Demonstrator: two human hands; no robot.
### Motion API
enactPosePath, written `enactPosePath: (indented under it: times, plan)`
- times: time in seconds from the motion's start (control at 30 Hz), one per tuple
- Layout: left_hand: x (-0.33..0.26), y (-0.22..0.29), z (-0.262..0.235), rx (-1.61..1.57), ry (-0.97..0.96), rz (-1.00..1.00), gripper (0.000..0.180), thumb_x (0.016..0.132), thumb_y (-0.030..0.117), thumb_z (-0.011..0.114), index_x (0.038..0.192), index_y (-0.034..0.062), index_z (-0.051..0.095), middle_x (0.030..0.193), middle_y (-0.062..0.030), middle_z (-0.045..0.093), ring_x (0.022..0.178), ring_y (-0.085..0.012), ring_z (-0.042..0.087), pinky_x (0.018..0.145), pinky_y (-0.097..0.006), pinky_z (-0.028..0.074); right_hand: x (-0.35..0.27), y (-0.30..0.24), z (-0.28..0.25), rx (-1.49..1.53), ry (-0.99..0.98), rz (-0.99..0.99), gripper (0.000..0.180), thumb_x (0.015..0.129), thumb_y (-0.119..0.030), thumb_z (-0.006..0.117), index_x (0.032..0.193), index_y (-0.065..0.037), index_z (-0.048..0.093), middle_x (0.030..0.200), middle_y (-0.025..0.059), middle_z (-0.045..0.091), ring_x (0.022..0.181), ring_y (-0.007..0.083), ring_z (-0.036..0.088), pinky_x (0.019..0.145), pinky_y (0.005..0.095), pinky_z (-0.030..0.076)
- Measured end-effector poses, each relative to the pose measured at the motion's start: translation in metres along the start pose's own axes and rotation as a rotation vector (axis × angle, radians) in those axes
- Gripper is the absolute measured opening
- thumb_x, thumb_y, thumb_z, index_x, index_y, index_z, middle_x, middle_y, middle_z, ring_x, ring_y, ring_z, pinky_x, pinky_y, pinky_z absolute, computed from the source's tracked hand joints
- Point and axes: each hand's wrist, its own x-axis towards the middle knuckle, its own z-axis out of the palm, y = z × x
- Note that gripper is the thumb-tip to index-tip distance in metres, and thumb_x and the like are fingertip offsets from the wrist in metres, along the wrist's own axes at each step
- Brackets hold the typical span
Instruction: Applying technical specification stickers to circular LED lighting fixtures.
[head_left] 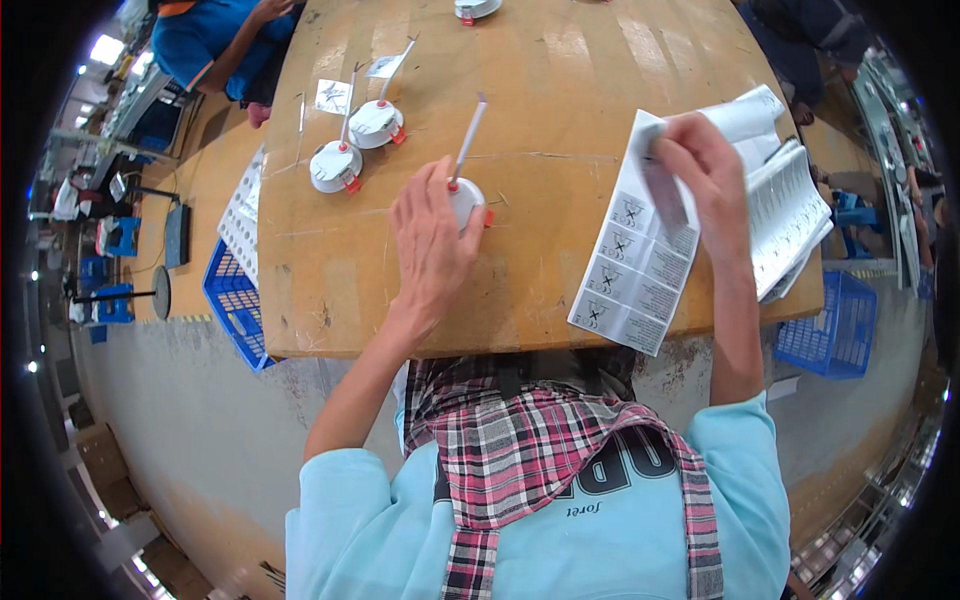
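Note:
My left hand is closed round a round white downlight on the table, its fingers over the left side. A pale cable sticks up from the lamp, and a red clip shows at its right. Over a sheet of printed labels, my right hand is raised with its fingers pinched together. Motion smears the fingertips, and a blurred greyish strip hangs below them; what it is, I cannot make out.
Two more white downlights with tagged cables stand at the left. Another downlight sits at the far edge. Stacked paper sheets lie right of my right hand. Blue baskets flank the table. A person is at far left.

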Motion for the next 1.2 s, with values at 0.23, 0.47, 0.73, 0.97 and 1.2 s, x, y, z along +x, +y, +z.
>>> enactPosePath:
  times: [0.23,0.47,0.73,0.97,1.2]
  plan:
    - [0.025,0.04,-0.028,-0.583,-0.146,0.002,0.041,0.079,0.023,0.072,0.107,-0.0016,0.056,0.105,-0.0109,0.058,0.093,-0.0172,0.054,0.075,-0.03,0.043,0.005,-0.01,0.055,-0.252,-0.285,-0.125,0.019,0.083,-0.012,0.064,0.094,0.002,0.059,0.083,0.0075,0.064,0.081,0.0175,0.06,0.081,0.0302,0.046]
    - [0.027,0.017,-0.021,-1.227,-0.292,-0.401,0.02,0.086,0.021,0.066,0.094,0.0027,0.065,0.079,0.0016,0.064,0.071,-0.0033,0.056,0.066,-0.019,0.043,0.002,0.004,0.07,-0.247,0.023,-0.206,0.028,0.082,-0.018,0.068,0.101,0.002,0.062,0.086,0.0069,0.065,0.084,0.0183,0.061,0.08,0.0314,0.047]
    - [0.026,-0.004,-0.011,-0.174,0.267,0.062,0.067,0.075,0.035,0.075,0.122,-0.0038,0.048,0.108,-0.0136,0.055,0.097,-0.0224,0.052,0.089,-0.037,0.04,0.005,0.014,0.057,-0.12,-0.038,0.208,0.02,0.083,-0.018,0.068,0.091,0.001,0.066,0.076,0.0029,0.064,0.068,0.0064,0.056,0.062,0.0196,0.044]
    - [-0.011,-0.019,-0.009,-0.119,-0.221,-0.174,0.095,0.068,0.04,0.078,0.134,-0.0066,0.029,0.117,-0.0191,0.044,0.109,-0.0316,0.044,0.094,-0.044,0.036,0.015,0.027,0.067,-0.053,-0.104,0.244,0.024,0.082,-0.02,0.068,0.089,0.002,0.068,0.074,0.003,0.064,0.066,0.0073,0.055,0.06,0.0217,0.041]
    - [0.005,-0.026,-0.042,-1.113,-0.167,-0.463,0.096,0.076,0.047,0.071,0.139,-0.0063,0.022,0.129,-0.0163,0.041,0.114,-0.0222,0.043,0.092,-0.036,0.04,0.021,0.007,0.083,-0.108,-0.267,0.283,0.022,0.083,-0.019,0.067,0.089,0.002,0.069,0.072,0.0029,0.064,0.065,0.0075,0.056,0.059,0.0208,0.042]
